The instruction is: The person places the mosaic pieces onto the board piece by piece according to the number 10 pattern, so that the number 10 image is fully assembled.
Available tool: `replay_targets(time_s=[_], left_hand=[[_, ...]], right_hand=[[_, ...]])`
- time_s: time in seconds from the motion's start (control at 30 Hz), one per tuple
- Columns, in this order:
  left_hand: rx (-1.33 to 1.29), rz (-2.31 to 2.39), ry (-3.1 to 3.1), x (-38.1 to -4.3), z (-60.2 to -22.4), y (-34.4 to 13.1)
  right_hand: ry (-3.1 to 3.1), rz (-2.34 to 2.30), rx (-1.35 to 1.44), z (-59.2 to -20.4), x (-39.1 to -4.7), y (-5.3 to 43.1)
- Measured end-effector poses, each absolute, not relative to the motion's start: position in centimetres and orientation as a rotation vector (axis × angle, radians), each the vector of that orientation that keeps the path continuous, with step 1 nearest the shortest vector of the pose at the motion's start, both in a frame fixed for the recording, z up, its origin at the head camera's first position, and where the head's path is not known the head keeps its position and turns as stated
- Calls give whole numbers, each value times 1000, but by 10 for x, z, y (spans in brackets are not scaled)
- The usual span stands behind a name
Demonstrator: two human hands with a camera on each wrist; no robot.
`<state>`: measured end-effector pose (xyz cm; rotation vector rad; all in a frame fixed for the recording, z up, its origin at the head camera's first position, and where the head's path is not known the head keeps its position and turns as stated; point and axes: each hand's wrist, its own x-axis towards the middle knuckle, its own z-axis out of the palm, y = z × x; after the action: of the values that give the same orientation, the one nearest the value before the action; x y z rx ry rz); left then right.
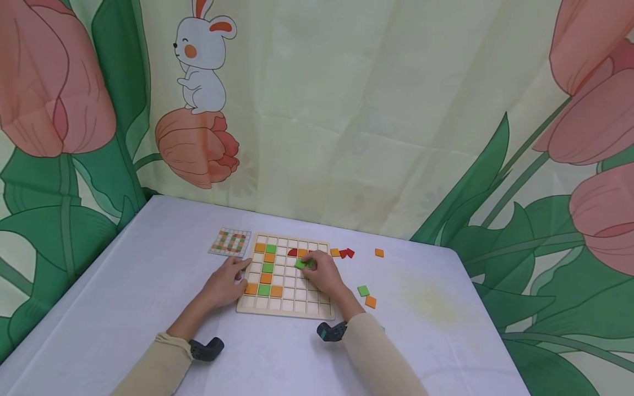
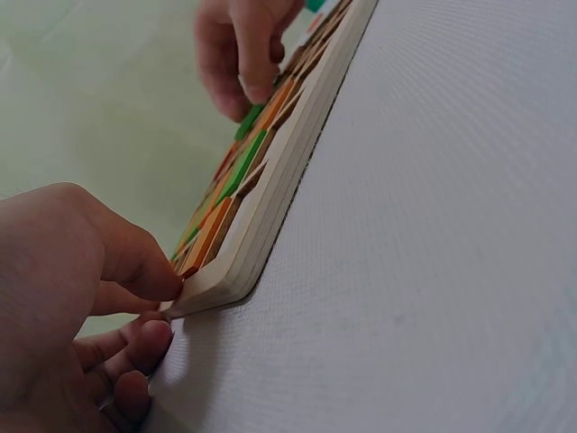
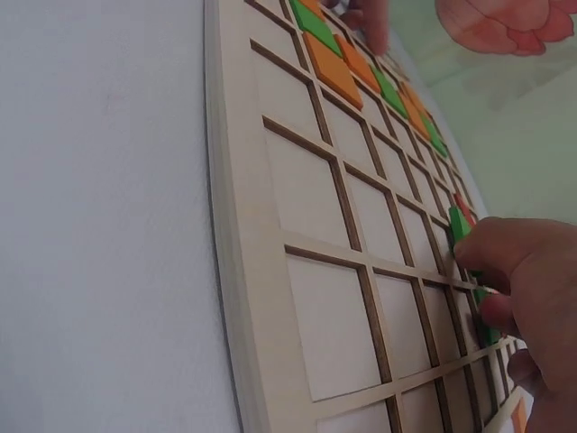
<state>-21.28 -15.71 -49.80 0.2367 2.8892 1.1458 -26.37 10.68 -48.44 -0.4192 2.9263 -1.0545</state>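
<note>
A wooden grid board [image 1: 289, 314] lies on the table with orange and green square tiles in its left columns. A red rounded tile [image 1: 293, 252] and an orange tile [image 1: 302, 253] sit in an upper row. My right hand [image 1: 323, 272] pinches a green tile [image 3: 462, 231] over the upper right cells. Another green tile [image 3: 488, 311] shows beside the fingers; whether it is held too I cannot tell. My left hand [image 1: 225, 283] rests against the board's left edge, thumb and index finger apart, near an orange tile [image 2: 208, 236] at the corner.
A pattern card [image 1: 230, 242] lies left of the board. Right of it are loose red tiles [image 1: 350, 252], orange tiles [image 1: 379, 253] and a green tile [image 1: 364, 290]. Dark devices [image 1: 207, 349] sit at both wrists. A printed curtain [image 1: 322, 110] hangs behind the white table [image 1: 421, 352].
</note>
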Motion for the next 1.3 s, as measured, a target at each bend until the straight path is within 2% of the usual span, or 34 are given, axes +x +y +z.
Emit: replay_targets(time_s=[0.4, 1.3], left_hand=[[218, 1141, 2892, -214, -500, -157], [197, 1136, 2883, -210, -495, -156]], right_hand=[[2928, -999, -494, -486, -274, 95], [2910, -1041, -455, -480, -272, 90]])
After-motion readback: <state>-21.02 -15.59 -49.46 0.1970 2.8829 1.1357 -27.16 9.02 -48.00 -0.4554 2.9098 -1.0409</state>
